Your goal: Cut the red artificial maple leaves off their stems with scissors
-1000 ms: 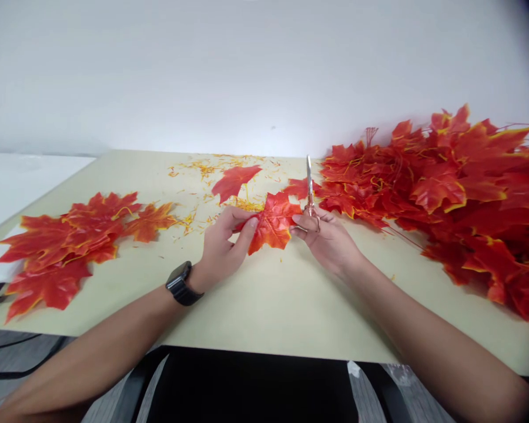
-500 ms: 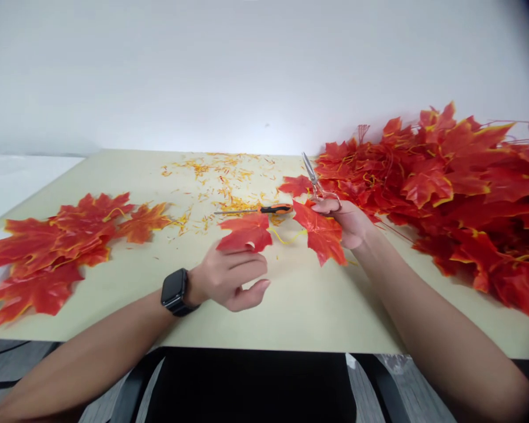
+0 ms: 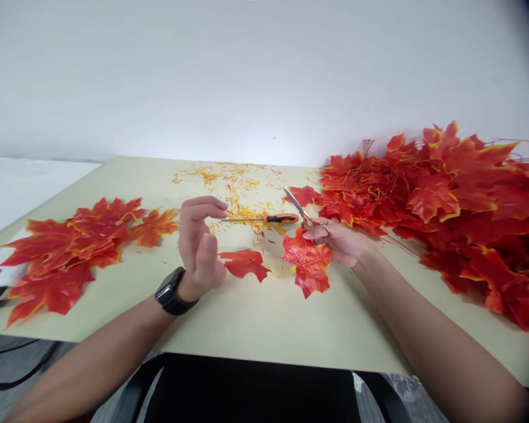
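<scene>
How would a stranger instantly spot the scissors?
On the table, find the big leaf pile at right. Near its left end, the right hand holds the scissors. Coppery finger loops set them apart from the orange-and-black screwdriver.

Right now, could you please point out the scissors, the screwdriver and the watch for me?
Scissors [image 3: 306, 218]: head view, near the pivot.
Screwdriver [image 3: 278, 218]: head view, on the black-and-orange handle.
Watch [image 3: 170, 285]: head view, on its dark face.

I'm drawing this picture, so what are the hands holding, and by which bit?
The right hand holds the scissors by their handles and seems to pinch a red leaf by its top edge. The left hand holds nothing.
</scene>
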The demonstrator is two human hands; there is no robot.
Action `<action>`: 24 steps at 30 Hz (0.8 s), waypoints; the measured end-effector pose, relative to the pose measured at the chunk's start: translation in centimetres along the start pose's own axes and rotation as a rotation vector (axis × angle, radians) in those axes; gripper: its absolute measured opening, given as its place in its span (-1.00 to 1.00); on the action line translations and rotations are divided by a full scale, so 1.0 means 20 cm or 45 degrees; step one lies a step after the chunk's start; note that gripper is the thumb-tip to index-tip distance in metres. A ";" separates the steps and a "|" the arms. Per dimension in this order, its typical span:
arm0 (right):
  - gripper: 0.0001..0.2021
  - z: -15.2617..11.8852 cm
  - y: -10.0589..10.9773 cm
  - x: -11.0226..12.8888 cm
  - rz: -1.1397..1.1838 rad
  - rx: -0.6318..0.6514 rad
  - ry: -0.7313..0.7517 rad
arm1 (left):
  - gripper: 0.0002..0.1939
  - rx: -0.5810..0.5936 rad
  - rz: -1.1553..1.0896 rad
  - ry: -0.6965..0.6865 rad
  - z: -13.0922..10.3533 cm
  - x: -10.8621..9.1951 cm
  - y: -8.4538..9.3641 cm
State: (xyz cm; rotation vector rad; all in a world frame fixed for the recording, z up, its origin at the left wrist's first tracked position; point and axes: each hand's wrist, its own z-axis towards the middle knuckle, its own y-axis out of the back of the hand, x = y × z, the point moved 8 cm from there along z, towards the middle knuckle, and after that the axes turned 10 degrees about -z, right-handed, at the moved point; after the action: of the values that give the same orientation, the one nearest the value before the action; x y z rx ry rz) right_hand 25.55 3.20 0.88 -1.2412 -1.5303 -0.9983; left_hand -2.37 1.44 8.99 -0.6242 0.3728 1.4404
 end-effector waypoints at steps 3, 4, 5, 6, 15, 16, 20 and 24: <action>-0.64 -0.01 -0.01 0.00 -0.021 -0.017 -0.007 | -0.78 0.283 -0.071 0.095 0.04 0.05 -0.10; -0.64 -0.01 -0.02 -0.01 -0.025 -0.006 -0.009 | -0.75 0.431 -0.041 0.206 0.02 0.09 -0.15; -0.64 -0.02 -0.04 -0.01 -0.023 0.015 -0.011 | -0.66 0.549 -0.023 0.319 -0.01 0.13 -0.19; -0.64 -0.02 -0.05 -0.01 -0.013 0.041 -0.013 | -0.56 0.637 -0.030 0.424 -0.05 0.17 -0.22; -0.58 -0.02 -0.16 -0.02 0.182 0.011 0.063 | -0.55 0.811 -0.188 0.926 -0.27 0.31 -0.39; -0.57 -0.01 -0.16 -0.01 0.190 -0.022 0.075 | -0.64 0.805 -0.229 0.989 -0.28 0.32 -0.40; -0.61 0.00 -0.09 0.02 0.250 -0.227 0.185 | -0.72 0.670 -0.358 1.160 -0.26 0.34 -0.37; -0.62 0.02 0.02 0.01 0.418 -0.343 0.214 | -0.71 0.356 -0.398 1.153 -0.20 0.39 -0.26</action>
State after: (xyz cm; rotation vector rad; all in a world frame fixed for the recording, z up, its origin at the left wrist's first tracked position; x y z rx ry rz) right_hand 25.86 3.72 1.02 -1.4975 -1.0446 -1.0802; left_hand 4.21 5.27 2.07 -1.0315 1.1081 0.7184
